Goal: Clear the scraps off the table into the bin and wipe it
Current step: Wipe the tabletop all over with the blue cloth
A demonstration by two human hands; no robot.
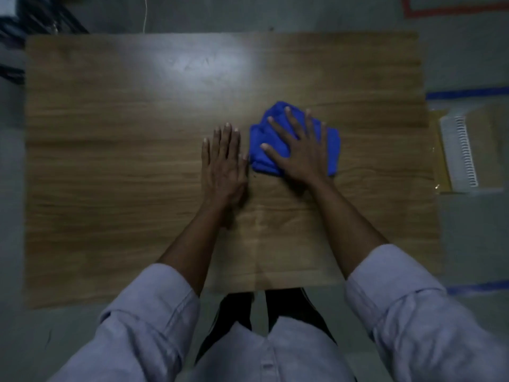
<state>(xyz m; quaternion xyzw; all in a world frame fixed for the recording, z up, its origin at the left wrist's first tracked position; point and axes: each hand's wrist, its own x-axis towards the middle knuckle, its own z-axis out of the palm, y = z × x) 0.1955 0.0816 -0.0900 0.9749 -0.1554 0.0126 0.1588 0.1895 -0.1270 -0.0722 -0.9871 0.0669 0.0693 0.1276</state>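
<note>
Head view — right hand (299, 151) flat on cloth (259, 140), left hand (223, 162) flat on table (110, 166).

Thin white cord (145, 12) running down across grey floor (330, 15) at the far side of the view. Left of the cord, a dark, blurred frame of bars (35, 17); well right of the cord, a corner of red-orange tape (451, 11). Farther right of the cord and nearer, a blue tape strip (468, 93), then, nearer again, a second blue strip (476, 288).
</note>
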